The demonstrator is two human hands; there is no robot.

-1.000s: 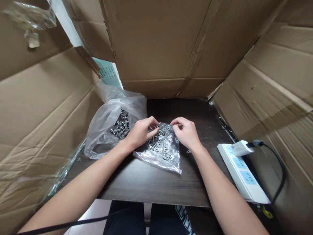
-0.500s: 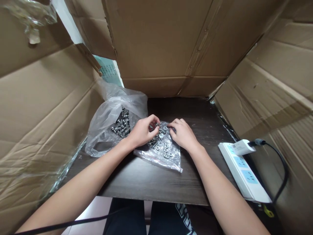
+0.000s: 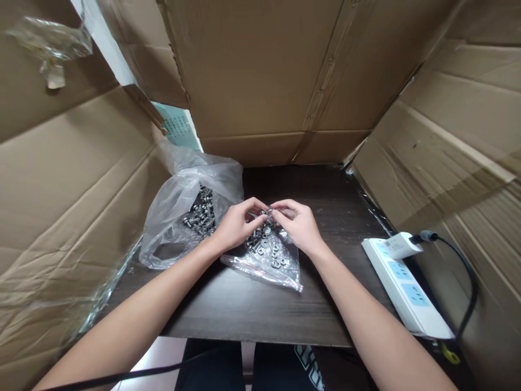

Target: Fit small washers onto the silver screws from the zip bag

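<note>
My left hand (image 3: pixel 238 221) is closed in a pinch, thumb and forefinger on a small shiny metal fastener (image 3: pixel 267 212). From the other side the fingertips of my right hand (image 3: pixel 300 221) close on the same spot, nearly touching the left ones. Too small and partly covered, the fastener's exact kind does not show. Beneath both hands lies a flat clear zip bag (image 3: pixel 260 270) with loose washers (image 3: pixel 265 244), nuts and bolts on it. To the left, a larger crumpled plastic bag (image 3: pixel 163 209) stands open with a heap of bolts (image 3: pixel 203 213) inside.
A white power strip (image 3: pixel 407 296) with a plugged-in charger (image 3: pixel 402 246) and black cable sits at the right. Cardboard walls (image 3: pixel 260 70) enclose the dark table (image 3: pixel 260 320) at the back and both sides. A light green paper (image 3: pixel 177 124) shows at the back left.
My right hand has moved left from the bag's upper edge, so its fingertips now meet the left hand's at the fastener. The left hand stays nearly in place; the view has tilted slightly.
</note>
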